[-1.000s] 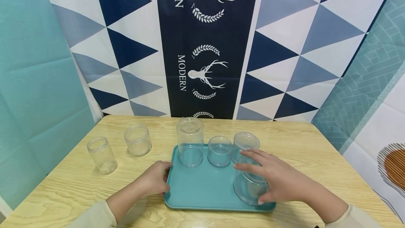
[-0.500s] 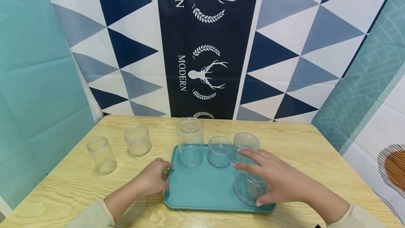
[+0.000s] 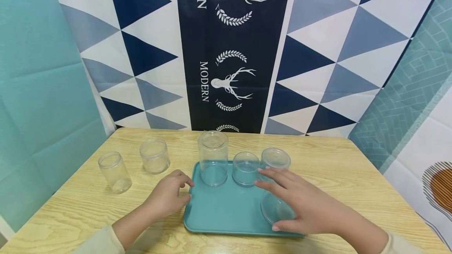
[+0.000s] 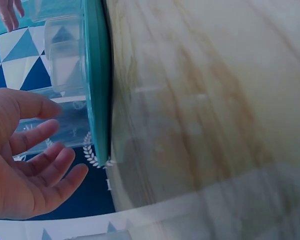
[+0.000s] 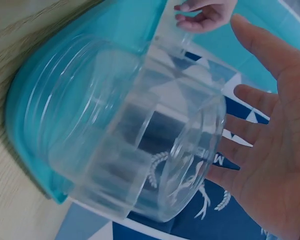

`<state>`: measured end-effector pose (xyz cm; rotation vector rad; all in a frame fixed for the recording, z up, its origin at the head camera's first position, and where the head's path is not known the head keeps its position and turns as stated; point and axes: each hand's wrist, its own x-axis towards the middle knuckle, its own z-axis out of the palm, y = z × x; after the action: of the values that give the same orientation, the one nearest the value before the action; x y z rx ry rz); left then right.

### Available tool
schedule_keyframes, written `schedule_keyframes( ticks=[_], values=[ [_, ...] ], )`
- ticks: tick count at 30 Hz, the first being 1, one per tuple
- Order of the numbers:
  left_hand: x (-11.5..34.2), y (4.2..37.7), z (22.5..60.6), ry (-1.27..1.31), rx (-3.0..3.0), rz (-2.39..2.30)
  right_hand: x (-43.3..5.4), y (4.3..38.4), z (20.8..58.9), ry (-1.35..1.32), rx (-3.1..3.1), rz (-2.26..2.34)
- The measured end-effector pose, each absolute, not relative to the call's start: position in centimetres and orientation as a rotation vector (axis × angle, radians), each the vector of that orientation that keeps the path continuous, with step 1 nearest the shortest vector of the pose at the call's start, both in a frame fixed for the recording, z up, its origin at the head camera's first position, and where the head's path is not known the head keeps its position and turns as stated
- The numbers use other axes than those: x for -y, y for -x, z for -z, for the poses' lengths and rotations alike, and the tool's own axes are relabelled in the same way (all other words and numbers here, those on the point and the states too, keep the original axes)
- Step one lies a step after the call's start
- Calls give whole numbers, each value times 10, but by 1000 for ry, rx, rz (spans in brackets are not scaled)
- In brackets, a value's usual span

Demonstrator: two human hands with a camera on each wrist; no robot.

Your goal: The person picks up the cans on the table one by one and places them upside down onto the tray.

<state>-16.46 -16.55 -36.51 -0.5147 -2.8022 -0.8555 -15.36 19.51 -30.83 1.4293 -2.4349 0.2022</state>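
Note:
A teal tray [image 3: 226, 216] bears several clear plastic jars. Along its back stand a tall jar [image 3: 213, 154], a short jar [image 3: 245, 169] and a medium one [image 3: 276, 158]. Another jar [image 3: 273, 209] occupies the front right corner, partly hidden behind my right hand [image 3: 300, 205]. That hand hovers over it with fingers spread; in the right wrist view the palm faces the jar [image 5: 125, 125] and holds nothing. My left hand [image 3: 167, 193] is beside the tray's left edge, fingers loosely bent and apart from the rim [image 4: 97, 95] in the left wrist view.
Two more clear jars stand on the wooden table [image 3: 81, 207] to the left: a narrow taller one [image 3: 115, 173] and a short wide one [image 3: 154, 156]. A patterned cloth [image 3: 148, 50] hangs behind the table's back edge.
My left hand has drawn back slightly from the tray's left edge. My right hand has shifted a little left and toward me over the front right jar. The jars and tray stay put.

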Motion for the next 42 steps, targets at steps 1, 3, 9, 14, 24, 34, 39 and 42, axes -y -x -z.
schedule_keyframes(
  ticks=[1, 3, 9, 14, 24, 34, 39, 42],
  values=[
    [166, 164, 364, 527, 2782, 827, -194, 153, 308, -1430, 2427, -206],
    [166, 163, 363, 543, 2741, 771, -190, 151, 307, -1435, 2408, -214],
    [169, 161, 358, 599, 2679, 615, -177, 147, 303, -1447, 2370, -244],
    [174, 160, 354, 701, 2644, 492, -163, 145, 300, -1445, 2362, -289],
    [184, 153, 345, 799, 2551, 378, -140, 143, 301, -1441, 2326, -365],
    [196, 145, 338, 871, 2559, 330, -123, 141, 304, -1414, 2416, -432],
    [202, 143, 334, 844, 2558, 310, -111, 140, 303, -1429, 2432, -427],
    [204, 142, 332, 832, 2560, 305, -104, 140, 301, -1456, 2435, -431]
  ],
)
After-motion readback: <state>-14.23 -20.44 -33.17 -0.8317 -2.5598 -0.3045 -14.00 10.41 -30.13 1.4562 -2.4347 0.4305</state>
